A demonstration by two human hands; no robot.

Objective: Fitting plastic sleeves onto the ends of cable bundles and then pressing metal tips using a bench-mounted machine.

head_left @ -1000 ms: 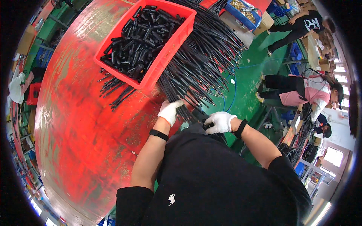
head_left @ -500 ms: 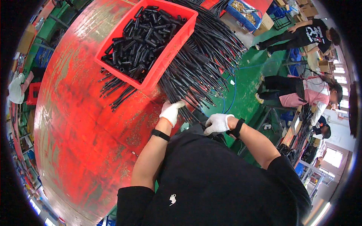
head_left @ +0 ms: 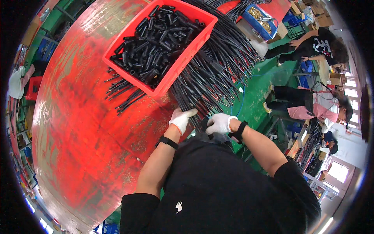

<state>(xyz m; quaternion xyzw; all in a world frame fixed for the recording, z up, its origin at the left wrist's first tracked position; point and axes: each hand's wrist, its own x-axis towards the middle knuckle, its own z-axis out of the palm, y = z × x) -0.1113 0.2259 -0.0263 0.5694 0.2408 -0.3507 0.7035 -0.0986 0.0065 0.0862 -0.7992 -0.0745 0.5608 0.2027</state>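
Black cables (head_left: 202, 87) with bare ends lie in a thick bundle on the red table, their tips reaching toward me. My left hand (head_left: 181, 119), in a white glove, is closed on some of these cables near their ends, thumb stretched across them. Just to its right, my gloved right hand (head_left: 220, 124) has its fingers curled together by the cable tips. A small dark piece shows at its fingertips, too hidden to name. Ahead of my hands stands a red crate (head_left: 177, 72) filled with short black ribbed sleeves (head_left: 156, 43).
The worn red table (head_left: 93, 128) spreads to the left. A blue bin (head_left: 269, 33) of brass-coloured parts stands at the far right. On the green floor (head_left: 259, 97) lies a blue hose. Several people work at benches on the right, one in a pink apron (head_left: 304, 111).
My right hand has moved left and slightly up, closer to my left hand and the cable tips. My left hand still grips the cables. The whole view has shifted a little.
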